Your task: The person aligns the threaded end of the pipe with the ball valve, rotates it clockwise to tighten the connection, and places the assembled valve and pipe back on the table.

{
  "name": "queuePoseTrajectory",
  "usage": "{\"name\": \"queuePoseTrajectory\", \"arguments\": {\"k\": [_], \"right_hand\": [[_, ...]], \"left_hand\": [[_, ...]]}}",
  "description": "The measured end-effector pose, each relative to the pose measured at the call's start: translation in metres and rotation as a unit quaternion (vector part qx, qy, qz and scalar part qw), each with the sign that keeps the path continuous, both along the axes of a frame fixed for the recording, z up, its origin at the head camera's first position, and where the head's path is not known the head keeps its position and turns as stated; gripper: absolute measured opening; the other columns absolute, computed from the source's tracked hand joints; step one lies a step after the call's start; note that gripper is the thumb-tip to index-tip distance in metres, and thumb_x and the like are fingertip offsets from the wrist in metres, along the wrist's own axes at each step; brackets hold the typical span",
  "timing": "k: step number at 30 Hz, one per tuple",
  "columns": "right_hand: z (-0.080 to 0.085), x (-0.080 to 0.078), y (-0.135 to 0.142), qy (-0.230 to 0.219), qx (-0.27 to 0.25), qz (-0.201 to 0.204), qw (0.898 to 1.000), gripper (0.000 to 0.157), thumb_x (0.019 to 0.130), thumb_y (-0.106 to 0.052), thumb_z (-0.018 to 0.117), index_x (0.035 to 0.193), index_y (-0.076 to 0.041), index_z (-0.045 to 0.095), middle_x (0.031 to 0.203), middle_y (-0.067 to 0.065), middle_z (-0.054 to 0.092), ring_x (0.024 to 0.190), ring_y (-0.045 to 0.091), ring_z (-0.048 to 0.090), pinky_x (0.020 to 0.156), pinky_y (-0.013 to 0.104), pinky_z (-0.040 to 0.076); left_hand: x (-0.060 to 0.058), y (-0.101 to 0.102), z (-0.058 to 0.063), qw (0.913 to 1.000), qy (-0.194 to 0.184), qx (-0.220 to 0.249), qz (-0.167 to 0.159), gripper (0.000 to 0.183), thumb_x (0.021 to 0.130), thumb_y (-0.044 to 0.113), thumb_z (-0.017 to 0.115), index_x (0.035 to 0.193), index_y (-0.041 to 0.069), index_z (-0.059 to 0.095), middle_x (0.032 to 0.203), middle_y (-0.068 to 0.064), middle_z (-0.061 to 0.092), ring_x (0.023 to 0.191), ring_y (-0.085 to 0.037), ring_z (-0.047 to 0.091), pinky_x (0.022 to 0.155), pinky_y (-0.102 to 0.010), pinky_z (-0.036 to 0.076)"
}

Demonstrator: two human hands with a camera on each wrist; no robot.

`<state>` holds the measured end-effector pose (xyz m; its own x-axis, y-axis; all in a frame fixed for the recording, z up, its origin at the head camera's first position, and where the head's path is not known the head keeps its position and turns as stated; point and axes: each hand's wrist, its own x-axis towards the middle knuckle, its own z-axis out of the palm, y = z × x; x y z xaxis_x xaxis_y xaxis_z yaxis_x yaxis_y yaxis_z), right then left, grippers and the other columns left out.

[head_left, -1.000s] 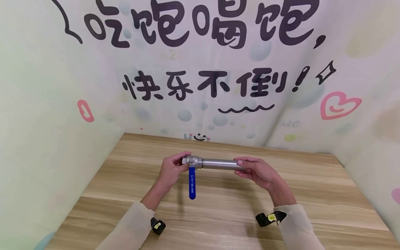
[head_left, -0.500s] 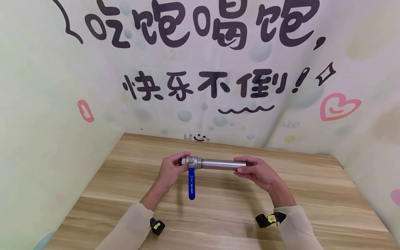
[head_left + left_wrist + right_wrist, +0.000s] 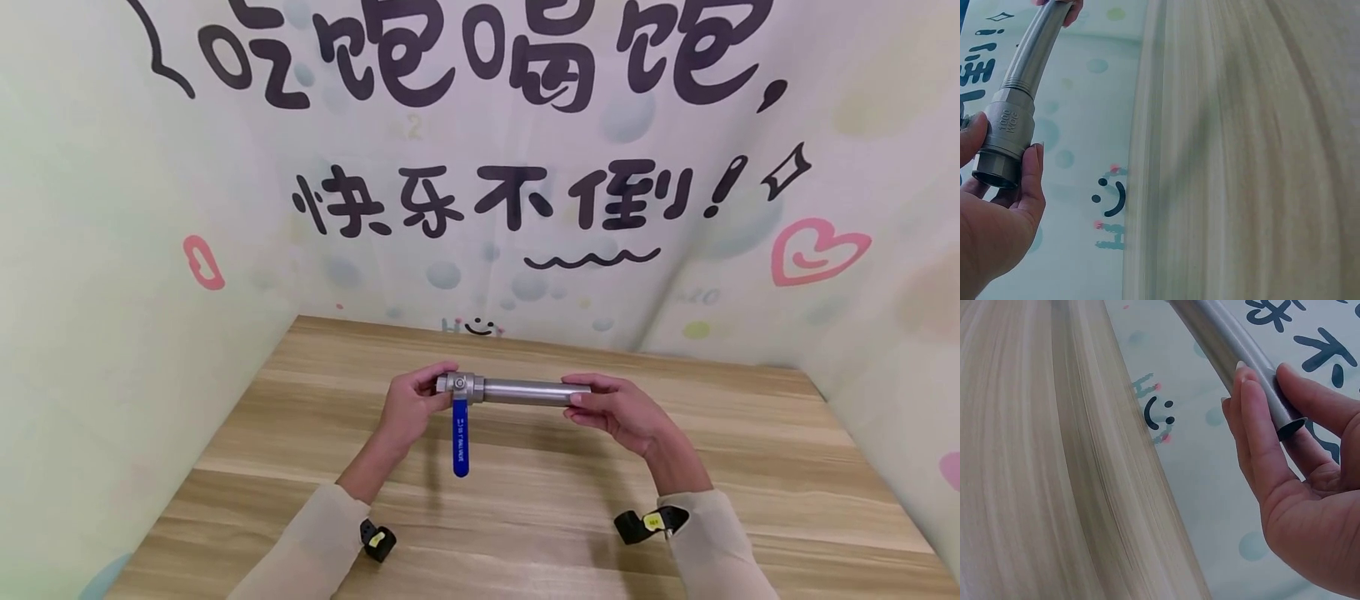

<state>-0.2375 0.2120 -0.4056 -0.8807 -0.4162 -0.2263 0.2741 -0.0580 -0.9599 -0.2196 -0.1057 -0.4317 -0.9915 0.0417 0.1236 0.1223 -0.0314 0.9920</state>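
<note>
A steel ball valve (image 3: 474,387) with a long blue lever handle (image 3: 461,437) hangs above the table, joined to a steel pipe (image 3: 525,392) that runs level to the right. My left hand (image 3: 408,410) grips the valve body at its left end; in the left wrist view the thumb and fingers sit around the valve (image 3: 1007,128), whose open end faces the camera. At the pipe's right end my right hand (image 3: 624,412) pinches it between thumb and fingers. The right wrist view shows the pipe's open end (image 3: 1291,428) just past those fingers. The lever points toward the person, square to the pipe.
Below lies a wood-grain table (image 3: 510,517), with the hands' shadows on it. A white printed backdrop (image 3: 480,275) with black lettering rises behind its far edge, and pale walls close both sides. Black wrist cameras (image 3: 378,542) sit on both sleeves.
My right thumb has shifted from the top of the pipe down to its near side, baring the pipe's end. The left hand and valve have stayed in place.
</note>
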Motion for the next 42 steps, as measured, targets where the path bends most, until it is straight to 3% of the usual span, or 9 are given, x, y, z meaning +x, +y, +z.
{"name": "queuePoseTrajectory", "arguments": {"k": [11, 32, 42], "right_hand": [[0.001, -0.0004, 0.0015, -0.006, -0.007, 0.003, 1.0, 0.036, 0.092, -0.004, 0.063, 0.127, 0.004, 0.058, 0.11, 0.015, 0.061, 0.086, 0.019, 0.071, 0.081, 0.027, 0.058], [0.0026, 0.0015, 0.0018, -0.017, -0.002, -0.001, 1.0, 0.023, 0.095, -0.013, 0.063, 0.113, 0.001, 0.065, 0.101, 0.014, 0.068, 0.086, 0.018, 0.071, 0.081, 0.029, 0.058], [0.0027, 0.0014, 0.003, -0.011, -0.024, 0.025, 0.999, 0.038, 0.089, 0.004, 0.063, 0.127, 0.004, 0.057, 0.113, 0.014, 0.061, 0.093, 0.024, 0.07, 0.086, 0.032, 0.056]], "left_hand": [[0.0007, 0.0012, 0.0016, 1.0, -0.002, 0.0, 0.0, 0.04, 0.08, -0.015, 0.067, 0.118, -0.004, 0.067, 0.116, -0.023, 0.065, 0.095, -0.022, 0.063, 0.077, -0.024, 0.057], [0.0017, 0.0014, 0.0033, 1.0, -0.005, 0.002, -0.003, 0.04, 0.079, -0.015, 0.068, 0.117, -0.004, 0.067, 0.114, -0.023, 0.065, 0.093, -0.02, 0.063, 0.076, -0.023, 0.057], [0.0015, -0.0006, 0.0037, 1.0, -0.006, -0.006, -0.006, 0.04, 0.08, -0.013, 0.07, 0.118, -0.002, 0.067, 0.116, -0.022, 0.065, 0.096, -0.021, 0.063, 0.077, -0.023, 0.056]]}}
